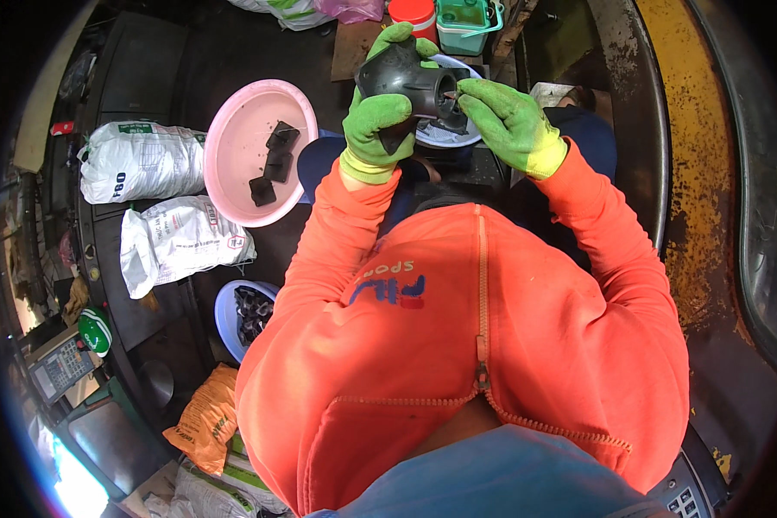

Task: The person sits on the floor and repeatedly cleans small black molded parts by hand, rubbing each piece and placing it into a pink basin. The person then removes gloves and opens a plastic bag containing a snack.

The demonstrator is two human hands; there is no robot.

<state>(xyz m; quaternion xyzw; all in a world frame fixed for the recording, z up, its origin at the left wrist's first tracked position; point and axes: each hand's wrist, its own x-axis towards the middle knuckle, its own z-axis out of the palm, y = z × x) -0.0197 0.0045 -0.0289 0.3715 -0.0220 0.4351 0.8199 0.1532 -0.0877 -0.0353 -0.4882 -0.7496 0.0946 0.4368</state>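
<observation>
My left hand, in a green work glove, is closed around a black plastic pipe fitting with a round open end turned to the right. My right hand, gloved the same way, is pinched at the rim of that opening. Something small and thin shows at its fingertips, too small to name. Below the fitting stands a white and blue basket, partly hidden by the hands and the part. On the left, a pink basin holds several black plastic pieces.
White sacks stand left of the basin. A light blue basin with black parts sits nearer my left side. A red-lidded container and a green caddy are at the far side. A rusty yellow machine frame runs along the right.
</observation>
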